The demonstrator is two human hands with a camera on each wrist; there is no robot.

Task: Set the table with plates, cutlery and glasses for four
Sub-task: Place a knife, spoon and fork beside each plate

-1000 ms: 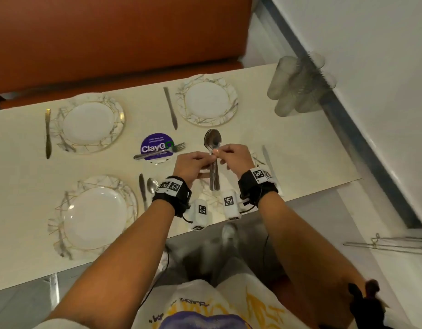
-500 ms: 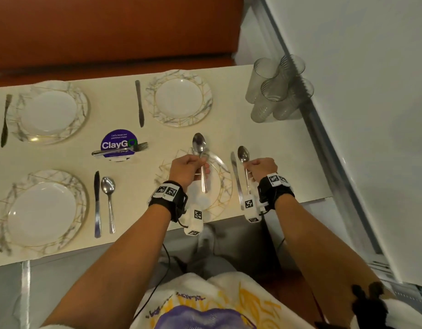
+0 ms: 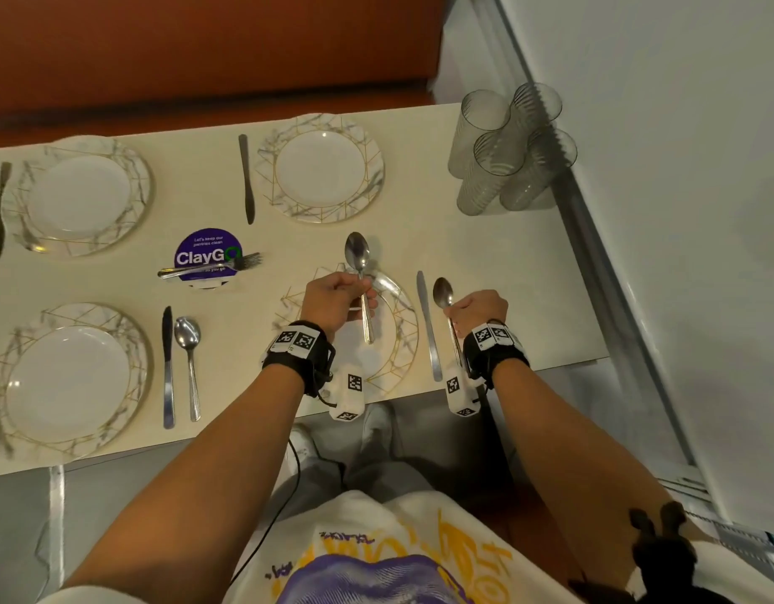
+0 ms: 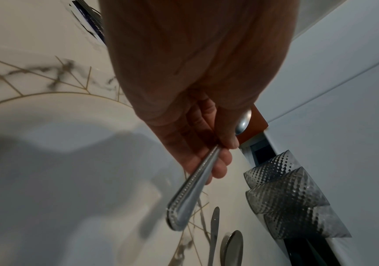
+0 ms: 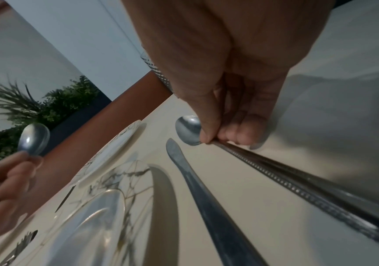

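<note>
- The table (image 3: 254, 368) is seen laid with four plates: the far-left plate (image 3: 77, 196), the far-right plate (image 3: 319, 167), the near-left plate (image 3: 67, 379) and the near-right plate (image 3: 398, 337), the last partly hidden under the left forearm.
- Four glasses (image 3: 507, 148) are found clustered at the table's far right corner, near the wall; none is yet set at a place, so that part is judged wholly undone.
- A knife is laid beside each plate: the far-left knife (image 3: 0, 211), the far-right knife (image 3: 246, 178), the near-left knife (image 3: 168, 364) and the near-right knife (image 3: 428, 324).
- Only one spoon is seen already placed, the laid spoon (image 3: 188, 355) just beside the near-left knife; the two far places are judged to lack spoons.
- The forks (image 3: 210, 267) are seen lying in a small heap across a purple sticker (image 3: 207, 255) mid-table, not distributed.
- The left hand (image 3: 337, 298) is curled around the handle of the left spoon (image 3: 359, 272), which is held above the near-right plate, bowl pointing away; more than one handle may be held, though this cannot be told.
- The right hand (image 3: 481, 309) is seen pinching the neck of the right spoon (image 3: 444, 298) between thumb and fingertips (image 5: 229, 133), low over the table just beside the near-right knife; whether it touches the surface cannot be told.
</note>
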